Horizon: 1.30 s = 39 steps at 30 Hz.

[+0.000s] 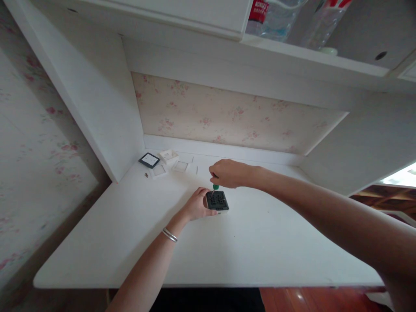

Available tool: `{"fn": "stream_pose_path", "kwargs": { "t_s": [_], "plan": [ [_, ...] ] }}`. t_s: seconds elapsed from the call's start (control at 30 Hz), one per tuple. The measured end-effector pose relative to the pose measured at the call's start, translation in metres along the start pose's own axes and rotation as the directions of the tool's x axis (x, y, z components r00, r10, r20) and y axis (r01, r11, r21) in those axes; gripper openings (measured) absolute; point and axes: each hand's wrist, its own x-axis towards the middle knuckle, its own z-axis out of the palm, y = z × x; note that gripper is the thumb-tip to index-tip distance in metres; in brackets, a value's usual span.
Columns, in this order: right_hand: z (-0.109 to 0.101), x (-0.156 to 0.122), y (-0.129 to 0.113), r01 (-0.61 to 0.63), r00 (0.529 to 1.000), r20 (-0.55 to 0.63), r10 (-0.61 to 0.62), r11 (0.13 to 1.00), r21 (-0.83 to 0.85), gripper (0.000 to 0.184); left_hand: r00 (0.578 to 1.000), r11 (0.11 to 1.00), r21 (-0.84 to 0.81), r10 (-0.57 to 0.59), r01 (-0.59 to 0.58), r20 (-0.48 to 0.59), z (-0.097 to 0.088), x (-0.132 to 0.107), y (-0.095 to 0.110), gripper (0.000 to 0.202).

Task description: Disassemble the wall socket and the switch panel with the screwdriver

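Note:
A small square wall socket box [218,200], black on top with white sides, rests on the white desk [260,251]. My left hand [197,204] is wrapped around its left side, thumb along the near edge. Above it, my right hand [224,173] is closed around the green handle of a screwdriver [215,187]. The shaft slants down to the black top near its left edge. Whether the tip sits in a screw is too small to tell.
At the back left lie a dark-framed panel [149,160], a white box [168,155], two pale square frames [181,166] and some small screws [146,175]. Two thin strips [196,170] lie nearby. A shelf holding plastic bottles [279,19] overhangs the desk.

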Motion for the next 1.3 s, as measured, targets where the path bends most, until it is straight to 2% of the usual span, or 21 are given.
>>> {"fn": "stream_pose_path", "kwargs": {
  "t_s": [0.17, 0.47, 0.53, 0.67, 0.73, 0.9, 1.17, 1.23, 1.3],
  "plan": [
    [-0.002, -0.002, 0.002, 0.05, 0.999, -0.007, -0.05, 0.999, 0.016, 0.022, 1.0, 1.0, -0.013, 0.004, -0.004, 0.001, -0.001, 0.0, 0.001, 0.075],
    [-0.011, -0.011, 0.011, 0.273, 0.959, 0.037, -0.28, 0.953, 0.13, 0.012, 1.0, 1.0, -0.025, -0.005, 0.005, -0.003, 0.0, -0.001, 0.001, 0.077],
    [-0.011, -0.013, 0.011, 0.254, 0.964, 0.047, -0.263, 0.957, 0.14, 0.013, 1.0, 1.0, -0.022, -0.008, 0.008, -0.003, 0.0, -0.001, 0.001, 0.077],
    [-0.009, -0.014, 0.01, 0.049, 0.999, -0.015, -0.048, 0.99, 0.134, 0.037, 1.0, 1.0, -0.023, -0.018, 0.018, -0.001, -0.001, -0.001, 0.003, 0.078],
    [-0.007, -0.013, 0.01, 0.0, 1.0, -0.02, 0.002, 0.994, 0.11, 0.035, 1.0, 1.0, -0.022, -0.022, 0.022, -0.002, -0.001, -0.001, 0.005, 0.077],
    [-0.006, -0.011, 0.009, 0.117, 0.992, -0.048, -0.113, 0.987, 0.106, 0.019, 1.0, 1.0, -0.015, -0.007, 0.007, -0.005, -0.003, -0.001, 0.007, 0.076],
    [-0.01, -0.015, 0.011, 0.3, 0.952, -0.016, -0.306, 0.92, 0.253, 0.022, 1.0, 0.999, -0.04, -0.01, 0.01, -0.019, -0.001, -0.002, 0.004, 0.075],
    [-0.01, -0.015, 0.012, 0.286, 0.956, -0.012, -0.292, 0.929, 0.235, 0.017, 1.0, 0.999, -0.031, -0.009, 0.008, -0.02, -0.001, -0.001, 0.004, 0.075],
    [-0.009, -0.015, 0.012, 0.197, 0.98, -0.042, -0.192, 0.96, 0.197, 0.019, 1.0, 1.0, -0.024, -0.016, 0.016, -0.014, -0.001, -0.001, 0.004, 0.077]
  ]
}}
